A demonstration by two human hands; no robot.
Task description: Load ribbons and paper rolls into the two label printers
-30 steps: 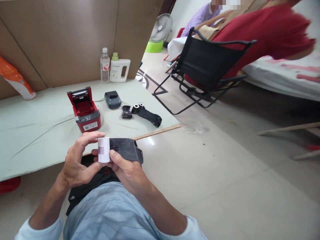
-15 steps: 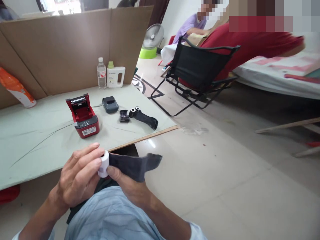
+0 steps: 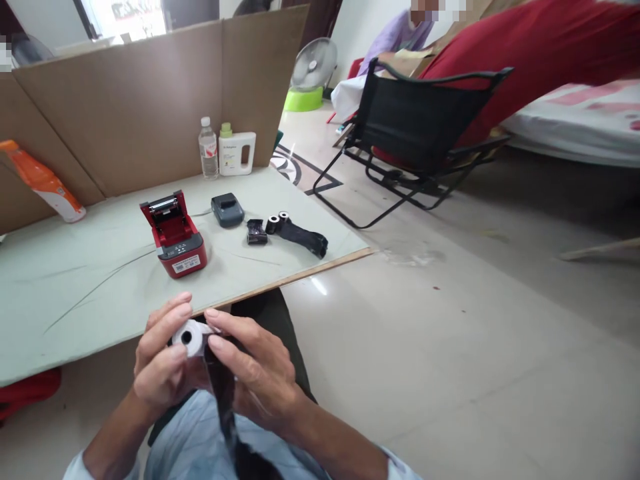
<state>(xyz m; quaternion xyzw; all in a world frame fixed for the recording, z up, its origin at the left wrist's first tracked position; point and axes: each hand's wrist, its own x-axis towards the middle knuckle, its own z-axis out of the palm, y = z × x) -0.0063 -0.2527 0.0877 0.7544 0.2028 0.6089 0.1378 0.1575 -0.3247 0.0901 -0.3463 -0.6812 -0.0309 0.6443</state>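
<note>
A small white paper roll [image 3: 193, 338], its dark core hole facing me, is between my hands in front of the table edge. My left hand [image 3: 163, 357] is closed around the roll's left side, fingers on top and thumb at the front. The thumb and forefinger of my right hand [image 3: 263, 367] pinch the roll's loose edge, where a white flap sticks out. A strip of black wrap [image 3: 225, 400] hangs from there towards my lap. On the table beyond stands a red label printer [image 3: 181, 247], its lid up and its paper bay facing up.
A dark grey device [image 3: 227, 209], a crumpled black piece [image 3: 257, 231] and two small rolls with black wrap [image 3: 303, 237] lie on the table [image 3: 100, 300]. Bottles [image 3: 209, 150] stand by the cardboard screen [image 3: 160, 107]. Two people sit beyond a black folding chair [image 3: 430, 120].
My hands have turned the roll so its end faces me. My right hand has shifted its fingers onto the loose edge. The black strip, earlier pointing right, now hangs down.
</note>
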